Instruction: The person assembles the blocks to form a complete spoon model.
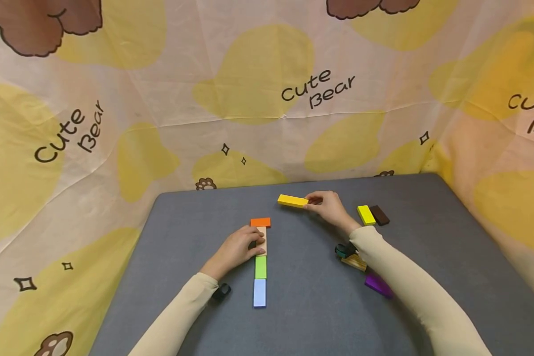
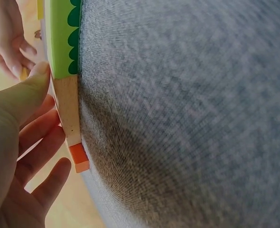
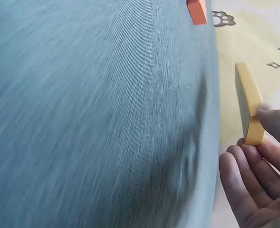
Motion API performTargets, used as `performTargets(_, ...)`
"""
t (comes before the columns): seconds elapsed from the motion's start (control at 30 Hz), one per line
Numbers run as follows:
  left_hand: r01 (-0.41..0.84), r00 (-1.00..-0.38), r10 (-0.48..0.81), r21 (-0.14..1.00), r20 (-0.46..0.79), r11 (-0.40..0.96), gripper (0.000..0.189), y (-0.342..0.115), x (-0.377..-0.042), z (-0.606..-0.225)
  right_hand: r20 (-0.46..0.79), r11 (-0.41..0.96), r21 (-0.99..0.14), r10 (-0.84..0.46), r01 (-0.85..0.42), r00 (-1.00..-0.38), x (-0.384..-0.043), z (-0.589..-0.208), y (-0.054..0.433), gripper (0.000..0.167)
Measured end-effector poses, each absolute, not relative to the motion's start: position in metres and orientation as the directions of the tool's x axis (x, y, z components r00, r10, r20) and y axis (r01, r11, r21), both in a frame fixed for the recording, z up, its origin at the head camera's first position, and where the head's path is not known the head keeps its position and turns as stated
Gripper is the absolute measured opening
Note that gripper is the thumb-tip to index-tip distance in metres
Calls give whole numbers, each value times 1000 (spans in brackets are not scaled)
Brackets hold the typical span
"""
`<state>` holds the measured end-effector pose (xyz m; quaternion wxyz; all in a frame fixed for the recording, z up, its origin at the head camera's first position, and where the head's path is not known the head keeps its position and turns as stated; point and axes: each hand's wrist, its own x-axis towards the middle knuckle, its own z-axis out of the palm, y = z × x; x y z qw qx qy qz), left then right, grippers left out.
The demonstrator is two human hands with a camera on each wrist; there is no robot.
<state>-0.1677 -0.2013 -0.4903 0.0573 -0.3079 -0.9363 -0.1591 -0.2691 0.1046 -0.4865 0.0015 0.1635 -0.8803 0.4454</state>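
Note:
A row of blocks lies end to end on the table: a light blue block (image 1: 259, 292) nearest, then a green block (image 1: 260, 267), a plain wooden block (image 2: 67, 104) and, crosswise at the far end, an orange block (image 1: 260, 222). My left hand (image 1: 237, 247) rests over the wooden block, fingers loosely bent and spread, with the thumb by its joint with the green one. Farther back, my right hand (image 1: 331, 210) pinches one end of a yellow block (image 1: 292, 200) between thumb and fingers. That block is held above the table, its free end pointing left.
Right of the row, a bright yellow block (image 1: 366, 215) and a dark brown block (image 1: 379, 215) lie side by side. A wood-grained block (image 1: 354, 262) and a purple block (image 1: 378, 286) are partly covered by the right arm. Patterned cloth (image 1: 249, 99) hangs behind the grey table (image 1: 182, 212).

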Motion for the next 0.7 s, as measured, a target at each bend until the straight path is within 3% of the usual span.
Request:
performTargets(0.4, 589, -808, 556, 253, 192, 768, 23, -201, -169, -491, 143, 520, -777, -403, -355, -904, -282, -503, 44, 27)
performTargets(0.7, 590, -807, 556, 260, 198, 764, 22, -200, -170, -491, 133, 510, -792, -395, -337, -909, -283, -511, 27, 30)
